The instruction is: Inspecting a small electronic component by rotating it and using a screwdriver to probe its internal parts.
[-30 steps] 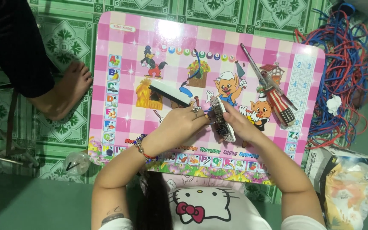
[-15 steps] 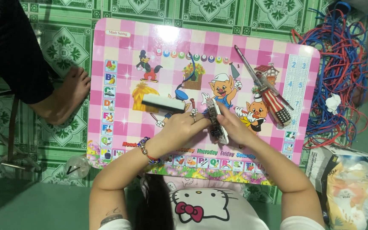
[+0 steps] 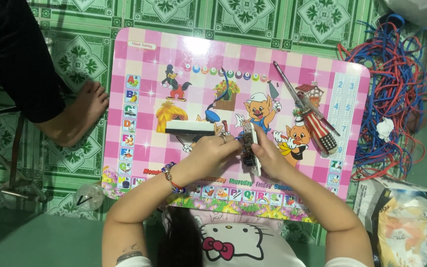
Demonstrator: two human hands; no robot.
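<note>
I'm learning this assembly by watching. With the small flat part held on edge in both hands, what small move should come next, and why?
Probably reach the right hand for the striped-handled screwdriver: both hands grip the flat part bare, and the tool lies unused just beyond, while the left hand can steady the part.

One pink checked table [image 3: 139, 64] fills the frame centre. Two hands, the left hand [image 3: 212, 154] and right hand [image 3: 268, 159], hold one switch plate [image 3: 250, 147]. One white block [image 3: 190, 127], one screwdriver [image 3: 306, 114], one bare foot [image 3: 81, 114] at left, one wire tangle [image 3: 396, 89] upper right.
</note>
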